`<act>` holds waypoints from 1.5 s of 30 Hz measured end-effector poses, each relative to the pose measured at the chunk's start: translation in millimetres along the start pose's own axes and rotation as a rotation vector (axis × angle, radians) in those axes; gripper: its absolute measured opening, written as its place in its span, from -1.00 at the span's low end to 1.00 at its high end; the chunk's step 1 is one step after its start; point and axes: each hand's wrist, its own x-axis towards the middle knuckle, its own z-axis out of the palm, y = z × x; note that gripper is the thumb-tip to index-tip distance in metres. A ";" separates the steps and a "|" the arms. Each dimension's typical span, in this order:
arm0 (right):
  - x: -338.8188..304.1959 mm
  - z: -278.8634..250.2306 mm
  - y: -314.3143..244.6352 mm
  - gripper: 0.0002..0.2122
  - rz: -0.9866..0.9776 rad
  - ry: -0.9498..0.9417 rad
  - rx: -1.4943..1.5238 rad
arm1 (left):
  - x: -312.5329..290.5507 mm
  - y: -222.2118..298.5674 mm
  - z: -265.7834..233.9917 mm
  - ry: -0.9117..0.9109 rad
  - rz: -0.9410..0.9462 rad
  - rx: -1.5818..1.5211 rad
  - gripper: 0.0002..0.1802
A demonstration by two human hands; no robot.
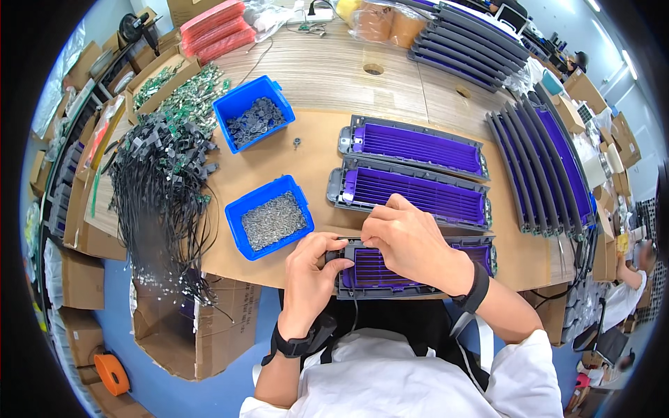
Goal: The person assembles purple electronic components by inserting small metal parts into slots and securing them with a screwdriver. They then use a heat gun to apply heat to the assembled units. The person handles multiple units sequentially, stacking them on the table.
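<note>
Nearest me at the table's front edge lies a dark grey housing with a purple slatted grille [380,270]. My left hand [310,275] is at its left end, thumb and forefinger closed on the grey end piece. Just beside it, my right hand [412,240] is closed in a pinch over the housing's upper left edge; whatever its fingertips hold is hidden. A thin black cable [354,282] hangs from this end over the table edge. Two similar housings, a middle one [411,194] and a far one [418,148], lie parallel beyond it.
Left of the housings stand a blue bin of small metal screws [273,221] and a blue bin of grey parts [255,124]. Black cables with connectors [160,174] pile at the left edge. Stacked housings stand at right [540,164] and far right [467,45]. A cardboard box [226,327] sits below.
</note>
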 end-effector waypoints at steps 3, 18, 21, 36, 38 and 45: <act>-0.4 1.3 5.1 -0.87 0.023 -0.061 0.034 | 2.1 6.3 0.1 -0.003 -0.030 -0.047 -0.68; 9.8 5.1 -2.3 -0.85 0.134 -0.150 -0.013 | 1.9 1.8 -8.6 -0.020 0.009 -0.002 -0.60; 9.8 3.7 0.6 -0.85 0.149 -0.178 0.018 | 3.5 1.3 -9.2 -0.054 0.002 -0.034 -0.60; 9.5 10.1 -5.1 -0.87 0.115 -0.205 0.006 | -1.4 2.7 -0.3 0.089 -0.009 -0.023 -0.63; 8.6 11.6 -4.9 -0.86 0.125 -0.213 0.006 | -2.5 3.5 -2.2 0.071 -0.018 -0.044 -0.62; 11.2 24.6 7.0 -0.70 0.151 -0.221 -0.017 | 2.9 1.9 1.6 0.025 -0.003 0.017 -0.63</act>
